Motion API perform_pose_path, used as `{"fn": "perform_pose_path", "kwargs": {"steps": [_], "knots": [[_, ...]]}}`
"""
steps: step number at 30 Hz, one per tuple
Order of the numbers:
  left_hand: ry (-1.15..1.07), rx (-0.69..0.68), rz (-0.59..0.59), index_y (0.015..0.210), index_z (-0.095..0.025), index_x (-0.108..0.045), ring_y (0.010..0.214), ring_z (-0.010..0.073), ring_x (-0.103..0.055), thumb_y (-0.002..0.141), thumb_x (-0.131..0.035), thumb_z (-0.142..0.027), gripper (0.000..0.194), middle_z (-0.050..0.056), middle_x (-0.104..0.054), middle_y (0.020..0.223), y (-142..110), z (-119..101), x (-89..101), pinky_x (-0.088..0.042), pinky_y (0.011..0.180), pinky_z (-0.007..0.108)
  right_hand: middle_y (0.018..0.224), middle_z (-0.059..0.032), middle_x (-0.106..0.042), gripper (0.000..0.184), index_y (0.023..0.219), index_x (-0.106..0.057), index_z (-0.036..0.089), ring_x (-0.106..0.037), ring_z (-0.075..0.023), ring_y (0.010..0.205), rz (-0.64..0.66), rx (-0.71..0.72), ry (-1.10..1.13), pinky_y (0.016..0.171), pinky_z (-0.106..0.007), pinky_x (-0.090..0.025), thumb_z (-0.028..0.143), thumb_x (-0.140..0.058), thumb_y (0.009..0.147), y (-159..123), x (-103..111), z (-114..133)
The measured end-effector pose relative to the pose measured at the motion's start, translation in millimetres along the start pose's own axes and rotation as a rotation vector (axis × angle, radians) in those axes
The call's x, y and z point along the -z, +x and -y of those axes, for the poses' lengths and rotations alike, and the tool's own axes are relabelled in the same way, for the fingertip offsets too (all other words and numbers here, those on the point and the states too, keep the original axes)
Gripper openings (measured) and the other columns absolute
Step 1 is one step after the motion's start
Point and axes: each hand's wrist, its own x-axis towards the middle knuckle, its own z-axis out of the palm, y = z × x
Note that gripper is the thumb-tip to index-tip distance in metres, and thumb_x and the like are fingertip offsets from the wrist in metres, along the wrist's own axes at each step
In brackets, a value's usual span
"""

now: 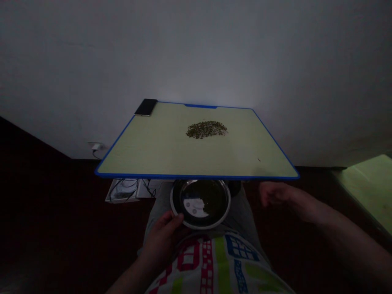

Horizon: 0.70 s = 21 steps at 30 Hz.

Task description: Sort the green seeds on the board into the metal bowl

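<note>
My left hand (162,237) grips the near-left rim of a round steel plate (177,212) that rests in my lap, below the front edge of the table. The plate holds dark green grains with a bare patch near its middle. My right hand (275,194) hovers to the right of the plate, just under the table's front edge, its fingers loosely curled with nothing seen in them. A small heap of greenish grains (206,129) lies on the pale table top (153,151), which has a blue border.
A dark phone (146,107) lies at the table's far left corner. A plug with cables (96,147) sits at the wall on the left, with more cables and a white object (128,190) under the table. A pale green surface (370,183) shows at right.
</note>
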Motion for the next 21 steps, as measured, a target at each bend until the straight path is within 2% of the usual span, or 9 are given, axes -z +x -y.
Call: {"fn": "perform_pose_path", "kwargs": {"steps": [3, 5, 7, 9, 11, 14, 18, 21], "knots": [[0.009, -0.028, 0.022, 0.067, -0.024, -0.075, 0.083, 0.03, -0.085, 0.053, -0.106, -0.037, 0.036, 0.003, -0.088, 0.077, 1.7, 0.6, 4.0, -0.071, 0.083, 0.041, 0.068, -0.0072, -0.051, 0.033, 0.052, -0.042, 0.027, -0.05, -0.0243, 0.069, -0.07, 0.1, -0.051, 0.069, -0.04, -0.047, 0.045, -0.049, 0.079, 6.3, 19.4, 31.2], [0.011, -0.029, 0.044, 0.071, -0.022, -0.076, 0.084, 0.0298, -0.085, 0.056, -0.106, -0.036, 0.036, 0.004, -0.089, 0.08, 2.7, 1.3, 7.7, -0.071, 0.084, 0.041, 0.066, -0.0062, -0.048, 0.039, 0.051, -0.039, 0.028, -0.047, -0.0225, 0.065, -0.186, 0.134, -0.082, 0.066, -0.039, -0.044, 0.048, -0.05, 0.082, 18.1, 30.5, 50.0], [0.007, -0.016, 0.071, 0.072, -0.021, -0.076, 0.084, 0.029, -0.086, 0.059, -0.105, -0.034, 0.034, 0.005, -0.089, 0.081, 4.1, 2.1, 11.6, -0.071, 0.086, 0.041, 0.067, -0.0065, -0.053, 0.044, 0.06, -0.055, 0.027, -0.049, -0.0225, 0.066, -0.32, 0.185, -0.208, 0.066, -0.039, -0.042, 0.06, -0.049, 0.089, 37.1, 40.0, 64.1], [-0.006, -0.004, 0.1, 0.073, -0.02, -0.077, 0.083, 0.0284, -0.086, 0.064, -0.103, -0.032, 0.03, 0.005, -0.088, 0.08, 5.9, 3.0, 14.7, -0.071, 0.088, 0.042, 0.066, -0.0077, -0.055, 0.066, 0.067, -0.064, 0.024, -0.051, -0.022, 0.064, -0.512, 0.184, -0.323, 0.064, -0.037, -0.04, 0.076, -0.034, 0.096, 61.9, 48.0, 71.9], [-0.034, -0.005, 0.125, 0.074, -0.02, -0.078, 0.082, 0.0275, -0.086, 0.067, -0.101, -0.029, 0.025, 0.004, -0.087, 0.078, 7.2, 3.3, 15.7, -0.071, 0.089, 0.042, 0.06, -0.0072, -0.053, 0.082, 0.06, -0.06, 0.023, -0.051, -0.02, 0.061, -0.516, 0.144, -0.396, 0.062, -0.035, -0.038, 0.088, -0.025, 0.097, 88.7, 54.0, 74.3], [-0.074, -0.016, 0.133, 0.073, -0.019, -0.08, 0.078, 0.0241, -0.085, 0.065, -0.102, -0.025, 0.024, 0.005, -0.088, 0.078, 6.5, 1.8, 12.4, -0.071, 0.083, 0.036, 0.054, -0.0024, -0.044, 0.082, 0.057, -0.048, 0.024, -0.044, -0.0165, 0.055, -0.525, 0.145, -0.377, 0.057, -0.032, -0.033, 0.097, -0.03, 0.091, 123.7, 58.2, 71.3], [-0.111, -0.006, 0.107, 0.069, -0.019, -0.08, 0.072, 0.0223, -0.084, 0.059, -0.104, -0.023, 0.026, 0.005, -0.087, 0.075, 4.2, -1.3, 5.5, -0.071, 0.071, 0.031, 0.052, 0.0026, -0.043, 0.085, 0.079, -0.064, 0.021, -0.038, -0.0136, 0.045, -0.332, 0.009, -0.176, 0.05, -0.031, -0.029, 0.097, -0.028, 0.092, 149.6, 58.0, 60.2], [-0.112, -0.026, 0.096, 0.072, -0.016, -0.082, 0.076, 0.0243, -0.085, 0.063, -0.1, -0.018, 0.02, 0.008, -0.088, 0.078, 5.9, -2.1, 4.7, -0.072, 0.076, 0.032, 0.052, 0.0068, -0.038, 0.084, 0.096, -0.069, 0.019, -0.03, -0.0125, 0.042, -0.201, -0.053, 0.023, 0.045, -0.029, -0.026, 0.091, -0.026, 0.097, 156.8, 59.5, 49.9]]}}
